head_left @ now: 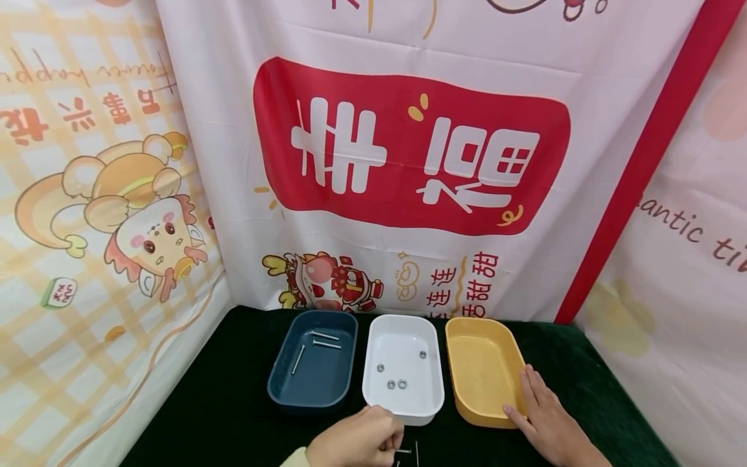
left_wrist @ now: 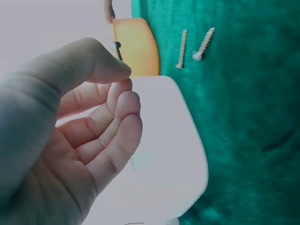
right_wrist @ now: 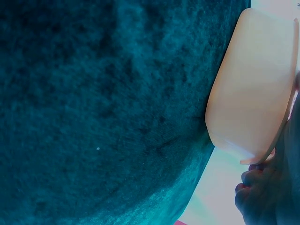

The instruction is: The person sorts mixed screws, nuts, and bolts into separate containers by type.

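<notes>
My left hand point(head_left: 356, 438) is at the near edge of the white tray point(head_left: 404, 418), thumb and fingertips brought together. In the left wrist view a screw point(left_wrist: 118, 51) sticks out past the thumb, pinched there; its lower end is hidden. Two more screws, a slim screw point(left_wrist: 182, 49) and a thicker-looking screw point(left_wrist: 204, 44), lie on the green cloth beyond the hand. My right hand point(head_left: 551, 415) rests against the right side of the yellow tray point(head_left: 484, 418), fingers straight along its wall and thumb over the near corner. Nothing shows inside that tray.
At the left stands a dark blue tray point(head_left: 312, 392) with three screws point(head_left: 327, 344) inside. Several nuts point(head_left: 391, 384) lie in the white tray. The three trays stand side by side on dark green cloth point(head_left: 222, 389), with a printed curtain point(head_left: 408, 259) behind them.
</notes>
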`<state>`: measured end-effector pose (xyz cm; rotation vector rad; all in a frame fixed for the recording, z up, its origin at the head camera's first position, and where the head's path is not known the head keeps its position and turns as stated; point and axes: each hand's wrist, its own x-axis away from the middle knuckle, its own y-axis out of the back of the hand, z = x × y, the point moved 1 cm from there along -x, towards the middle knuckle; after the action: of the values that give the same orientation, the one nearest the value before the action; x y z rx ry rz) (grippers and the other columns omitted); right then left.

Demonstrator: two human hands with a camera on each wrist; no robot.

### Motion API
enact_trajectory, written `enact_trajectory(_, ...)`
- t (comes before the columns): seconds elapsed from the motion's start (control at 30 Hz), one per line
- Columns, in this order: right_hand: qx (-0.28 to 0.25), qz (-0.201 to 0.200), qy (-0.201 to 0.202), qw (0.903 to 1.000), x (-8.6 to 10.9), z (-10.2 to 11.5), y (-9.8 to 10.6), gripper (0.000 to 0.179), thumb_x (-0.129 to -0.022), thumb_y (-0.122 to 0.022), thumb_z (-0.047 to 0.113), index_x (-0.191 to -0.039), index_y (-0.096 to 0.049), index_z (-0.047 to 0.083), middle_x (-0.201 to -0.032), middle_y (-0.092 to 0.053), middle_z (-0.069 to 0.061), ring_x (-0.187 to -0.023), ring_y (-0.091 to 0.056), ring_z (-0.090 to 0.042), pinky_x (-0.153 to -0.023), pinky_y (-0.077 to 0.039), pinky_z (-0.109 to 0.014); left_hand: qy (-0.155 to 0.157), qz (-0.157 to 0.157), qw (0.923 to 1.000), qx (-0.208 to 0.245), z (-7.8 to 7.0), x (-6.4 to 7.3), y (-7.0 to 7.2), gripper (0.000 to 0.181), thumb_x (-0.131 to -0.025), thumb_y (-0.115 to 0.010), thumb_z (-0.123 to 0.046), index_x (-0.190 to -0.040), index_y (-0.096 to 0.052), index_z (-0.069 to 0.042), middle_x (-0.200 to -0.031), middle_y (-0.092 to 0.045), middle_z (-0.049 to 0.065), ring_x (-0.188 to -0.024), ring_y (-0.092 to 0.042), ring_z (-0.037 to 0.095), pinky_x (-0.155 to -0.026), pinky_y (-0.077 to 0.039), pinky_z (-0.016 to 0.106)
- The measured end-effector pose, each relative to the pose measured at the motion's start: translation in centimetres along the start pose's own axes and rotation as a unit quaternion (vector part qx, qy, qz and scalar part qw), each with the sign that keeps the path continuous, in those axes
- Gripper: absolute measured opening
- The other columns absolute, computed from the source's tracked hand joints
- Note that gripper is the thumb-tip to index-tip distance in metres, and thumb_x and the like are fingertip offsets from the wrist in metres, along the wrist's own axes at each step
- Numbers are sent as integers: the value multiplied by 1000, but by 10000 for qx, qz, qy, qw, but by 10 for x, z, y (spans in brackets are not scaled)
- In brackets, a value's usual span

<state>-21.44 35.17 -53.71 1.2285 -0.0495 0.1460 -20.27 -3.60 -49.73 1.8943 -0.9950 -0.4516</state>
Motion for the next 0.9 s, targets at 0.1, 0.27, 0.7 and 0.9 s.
enact_trajectory(0.1, 0, 9, -3, 10000, -1, -1, -1, 109, -101, -38, 77, -168, -3, -1, -176, -1, -26, -160, -10, -53, -124, -15, -75, -169, -49, 9994, -286, -6, -7, 6, 12, -92, -73, -8, -86, -73, -18, -70, -56, -17, -61, -52, -5, -59, -48, 11)
enact_trajectory(0.27, 85, -83, 39, 9999, -1, -2, -2, 108, -101, -39, 77, -168, -5, -2, -176, -3, -27, -159, -12, -53, -124, -16, -75, -433, -277, 9960, -730, -14, -20, 17, 10, -91, -75, -9, -86, -72, -18, -73, -57, -17, -64, -51, -7, -63, -46, 8)
enact_trajectory(0.7, 81, -88, 43, 9999, -2, -3, -4, 108, -101, -39, 76, -168, -5, -2, -176, -3, -26, -160, -11, -52, -125, -17, -74, -655, -595, 9892, -1169, -22, -64, 29, 15, -91, -78, -11, -83, -68, -19, -75, -59, -14, -67, -50, -4, -63, -44, 8)
enact_trajectory(0.9, 51, -77, 0, 10000, -3, -4, -5, 109, -101, -39, 77, -168, -4, -1, -176, -2, -26, -160, -10, -52, -125, -15, -75, -789, -869, 9810, -1543, -22, -84, 28, 17, -88, -78, -10, -82, -65, -19, -75, -58, -13, -67, -48, -4, -61, -41, 8)
